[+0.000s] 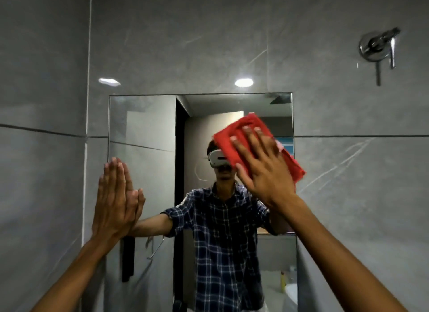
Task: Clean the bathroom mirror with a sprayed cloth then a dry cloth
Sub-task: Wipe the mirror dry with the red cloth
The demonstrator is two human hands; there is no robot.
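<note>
A frameless rectangular mirror (pixel 148 163) hangs on the grey tiled wall ahead. My right hand (pixel 262 167) lies flat, fingers spread, pressing a folded red cloth (pixel 234 135) against the upper right part of the glass. The cloth sticks out above and to the right of the hand. My left hand (pixel 115 200) is flat, fingers together, with its palm against the mirror's left edge, and holds nothing. The glass reflects a person in a checked shirt with a headset.
A chrome wall tap (pixel 378 48) juts from the tiles at the upper right. Grey tiled walls meet in a corner on the left. In the reflection, a yellow bottle (pixel 282 281) stands low at the right and a dark doorway is behind.
</note>
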